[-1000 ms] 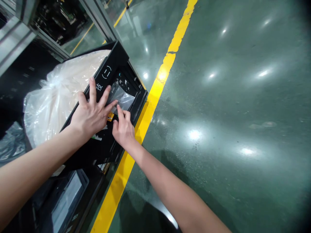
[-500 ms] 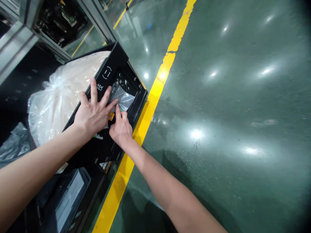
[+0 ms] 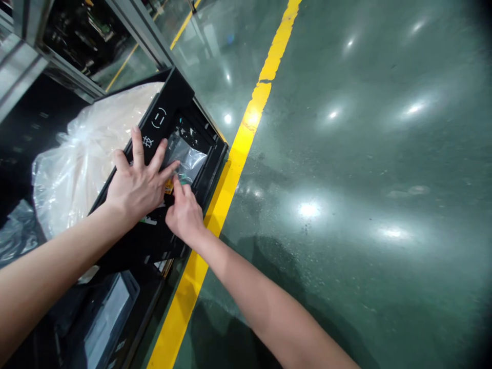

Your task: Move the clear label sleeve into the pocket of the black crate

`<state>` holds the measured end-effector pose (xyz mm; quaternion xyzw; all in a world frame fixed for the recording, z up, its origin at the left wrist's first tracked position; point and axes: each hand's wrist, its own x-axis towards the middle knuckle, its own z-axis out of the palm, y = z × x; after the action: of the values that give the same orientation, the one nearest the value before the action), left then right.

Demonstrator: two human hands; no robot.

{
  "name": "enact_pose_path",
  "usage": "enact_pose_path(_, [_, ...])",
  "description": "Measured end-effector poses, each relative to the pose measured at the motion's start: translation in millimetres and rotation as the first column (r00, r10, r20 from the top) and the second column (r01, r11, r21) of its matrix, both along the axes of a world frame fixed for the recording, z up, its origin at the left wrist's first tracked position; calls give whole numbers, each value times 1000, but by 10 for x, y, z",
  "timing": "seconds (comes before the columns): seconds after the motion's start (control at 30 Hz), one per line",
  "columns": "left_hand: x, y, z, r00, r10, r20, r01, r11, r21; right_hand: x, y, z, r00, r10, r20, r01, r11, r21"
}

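Note:
A black plastic crate [image 3: 182, 92] stands at the left with white characters on its side. My left hand [image 3: 140, 177] lies spread against that side, its fingers reaching over the upper edge and the lettering. A clear plastic film or pouch [image 3: 192, 160] lies against the crate's outer side, its far end lifted and shiny. My right hand [image 3: 185, 210] is at the near end of the film, index finger pointing at it beside my left fingers, the other fingers curled. Whether it pinches the film is hidden. A small orange sticker [image 3: 168, 186] shows between the hands.
A large translucent plastic bag [image 3: 88, 148] bulges inside the crate. A metal frame [image 3: 140, 31] rises behind. Below sits another dark bin with a pale panel [image 3: 107, 318]. A yellow floor line [image 3: 230, 169] runs alongside on the green floor [image 3: 346, 154].
The view has shifted slightly, so the crate appears a little further left. My right index finger has slid a little down along the film's near edge. My left hand stays spread on the crate.

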<state>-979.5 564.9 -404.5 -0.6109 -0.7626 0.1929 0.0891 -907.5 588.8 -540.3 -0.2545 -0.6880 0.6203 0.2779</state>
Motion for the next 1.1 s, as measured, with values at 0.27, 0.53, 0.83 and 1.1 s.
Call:
enact_pose_path(0.27, [164, 207, 83, 989, 129, -73, -115, 979, 170, -428, 337, 30, 996, 80, -37, -82, 694, -715])
enact_pose_path(0.53, [-267, 304, 405, 979, 193, 60, -201, 965, 168, -395, 352, 106, 972, 123, -200, -226, 269, -936])
enact_pose_path(0.83, [-361, 260, 356, 966, 110, 233, -176, 943, 283, -484, 321, 137, 985, 66, -160, -170, 184, -968])
enact_pose_path(1.1, [-355, 265, 369, 950, 85, 302, -181, 935, 306, -506, 404, 213, 986, 104, -131, -150, 211, -966])
